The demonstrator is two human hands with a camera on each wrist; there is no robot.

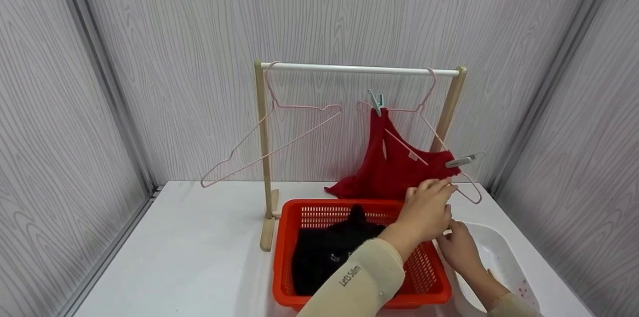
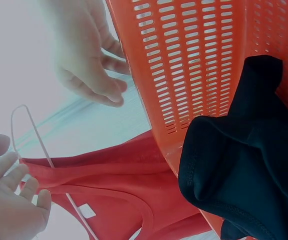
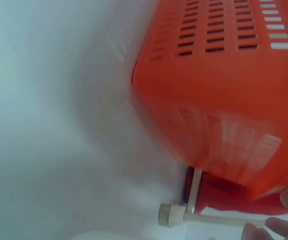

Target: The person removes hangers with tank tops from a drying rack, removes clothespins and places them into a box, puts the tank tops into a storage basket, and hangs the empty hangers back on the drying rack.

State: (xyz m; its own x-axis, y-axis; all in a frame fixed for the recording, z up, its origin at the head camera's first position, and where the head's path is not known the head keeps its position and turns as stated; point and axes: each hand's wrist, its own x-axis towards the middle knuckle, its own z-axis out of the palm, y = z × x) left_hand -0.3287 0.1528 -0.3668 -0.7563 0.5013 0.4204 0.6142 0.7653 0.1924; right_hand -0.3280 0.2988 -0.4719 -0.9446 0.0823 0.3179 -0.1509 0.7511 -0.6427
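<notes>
A red sleeveless top (image 1: 399, 172) hangs on a pink hanger (image 1: 424, 107), held by a mint clothespin (image 1: 378, 103) and a white-grey clothespin (image 1: 460, 161). My left hand (image 1: 427, 209) is at the top's lower right side, just below the white-grey clothespin, its fingers loosely bent in the left wrist view, holding nothing. Lower down, my right hand (image 1: 458, 248) is beside the right rim of an orange basket (image 1: 278, 257), with loosely bent fingers and nothing held. Part of the top is hidden behind the basket. Black clothing (image 2: 249, 150) lies inside the basket.
A bare pink hanger (image 1: 269, 150) hangs at the left end of the white rod (image 1: 349, 69) on a wooden stand (image 1: 264, 142). At the right, a white tray (image 1: 499, 247) stands partly behind my right arm. Patterned panels enclose the white table (image 1: 189, 247).
</notes>
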